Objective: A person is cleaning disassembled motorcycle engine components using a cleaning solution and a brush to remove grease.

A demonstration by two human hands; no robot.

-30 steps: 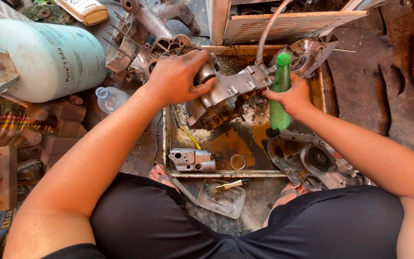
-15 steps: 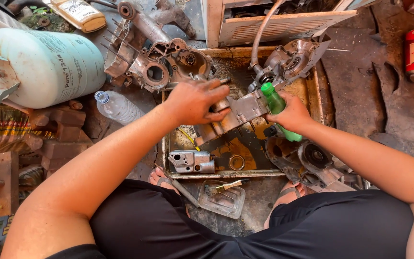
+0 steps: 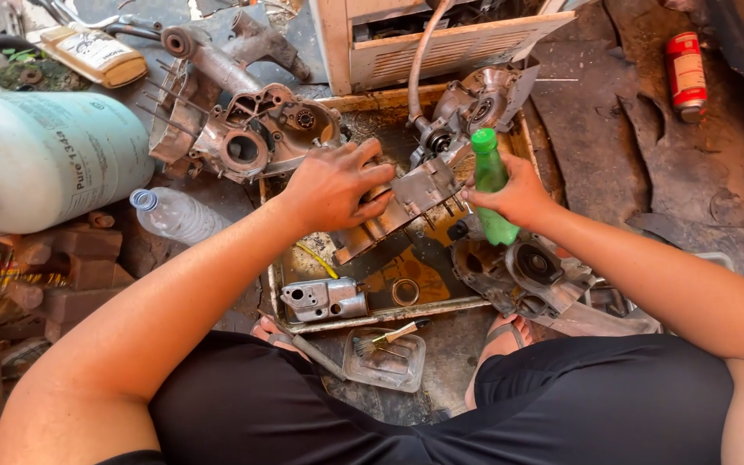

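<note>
Two bare hands work over a shallow rusty metal tray [image 3: 389,312] on the floor in the head view: the left hand [image 3: 335,183] has its grip closed over the upper end of a flat grey metal engine casing [image 3: 406,205] tilted across the tray, while the right hand [image 3: 514,195] wraps its fingers firmly round an upright green plastic bottle [image 3: 491,185] just beside that casing. Near the tray's front edge lies a small silver metal block [image 3: 325,298], and a clear plastic water bottle [image 3: 176,214] lies on the floor to the left, beside a large pale green gas cylinder [image 3: 49,169].

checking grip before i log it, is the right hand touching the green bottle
Touching. The head view shows the right hand wrapped around the green bottle, fingers across its middle.
</note>
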